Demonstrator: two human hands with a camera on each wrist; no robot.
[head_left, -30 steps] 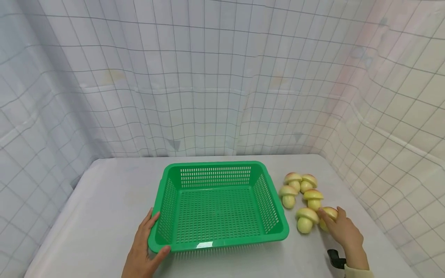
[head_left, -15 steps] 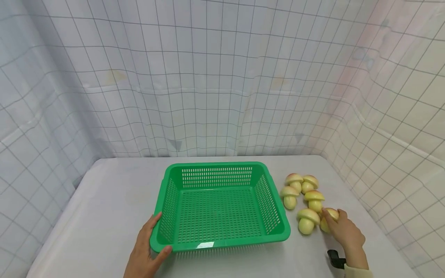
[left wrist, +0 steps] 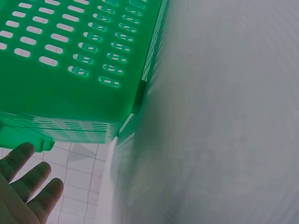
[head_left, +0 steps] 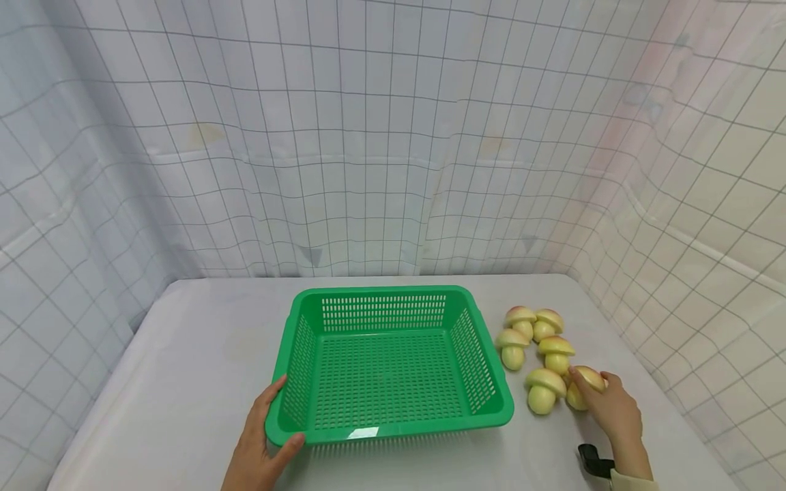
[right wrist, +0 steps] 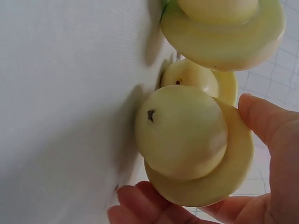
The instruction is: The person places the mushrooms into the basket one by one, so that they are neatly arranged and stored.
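From the head camera, you are looking down on a white tabletop (head_left: 184, 382) carrying one green basket (head_left: 387, 365), with nothing showing inside it. Your left hand (head_left: 260, 443) is lying against the basket's near left corner: the thumb is hooking over the rim while the other fingers are stretching straight along the outside wall. To the right of the basket, six toy mushrooms are lying in a loose cluster, well apart from the basket's wall. Your right hand (head_left: 610, 409) is closing on the held mushroom (head_left: 583, 389), the one farthest from the basket and nearest to you; the fingers are curling over its cap from the right, and it is touching the neighbouring mushroom (head_left: 543, 390) on its basket side. A small black object (head_left: 592, 460) is sitting by your right wrist.

From the left wrist camera, the basket (left wrist: 79, 70) is filling the upper left, its slotted wall rising from the tabletop (left wrist: 219, 116). Three of your fingers (left wrist: 28, 179) are showing below the rim, straight and slightly spread, just beside the basket.

From the right wrist camera, the held mushroom (right wrist: 191, 144) is sitting between your fingers: your thumb (right wrist: 268, 121) is pressing the cap's rim on one side, and fingertips (right wrist: 145, 205) are curling under it on the other, stem end facing the camera. Two more mushrooms are showing behind it, three counted here.
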